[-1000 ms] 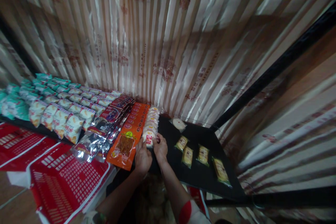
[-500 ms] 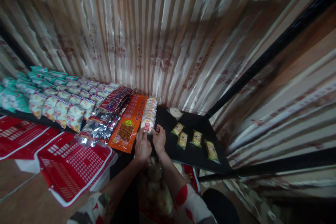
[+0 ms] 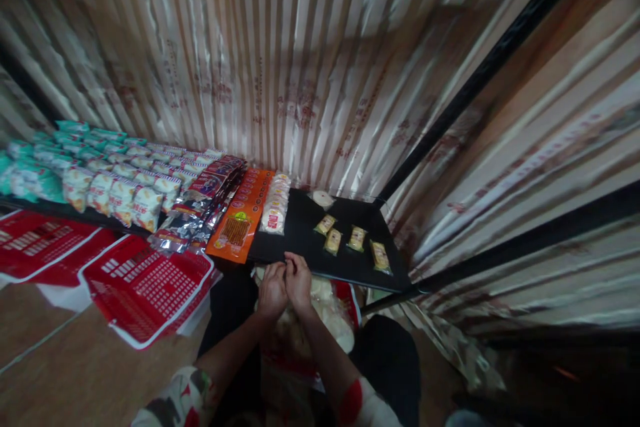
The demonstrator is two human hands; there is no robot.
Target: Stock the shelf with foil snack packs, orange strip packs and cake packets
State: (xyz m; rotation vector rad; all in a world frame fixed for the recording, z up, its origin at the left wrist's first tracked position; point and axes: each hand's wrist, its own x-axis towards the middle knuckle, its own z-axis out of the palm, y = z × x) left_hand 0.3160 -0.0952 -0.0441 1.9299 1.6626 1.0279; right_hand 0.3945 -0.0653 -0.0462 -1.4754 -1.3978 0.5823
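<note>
My left hand (image 3: 273, 289) and my right hand (image 3: 299, 279) are close together in front of the black shelf's near edge. Their fingers are curled inward and meet; whatever may be between them is too small or hidden to make out. Below them, partly covered by my forearms, lies a heap of pale round packets (image 3: 333, 320) in a red container (image 3: 347, 295). Ahead on the shelf (image 3: 300, 240) stands a row of white round wrapped packets (image 3: 274, 207), apart from both hands. An orange snack pouch (image 3: 240, 217) lies to its left.
Small yellow wrapped packets (image 3: 357, 238) and one white round packet (image 3: 321, 198) lie on the shelf's right side. Dark pouches (image 3: 205, 197), white snack bags (image 3: 123, 197) and teal bags (image 3: 37, 177) fill the left. Red baskets (image 3: 150, 287) sit below; a black post (image 3: 450, 100) slants up right.
Both hands have left the front of the white packet row and drawn back toward me, off the shelf and closer together. The view has shifted slightly, exposing more of the heap below.
</note>
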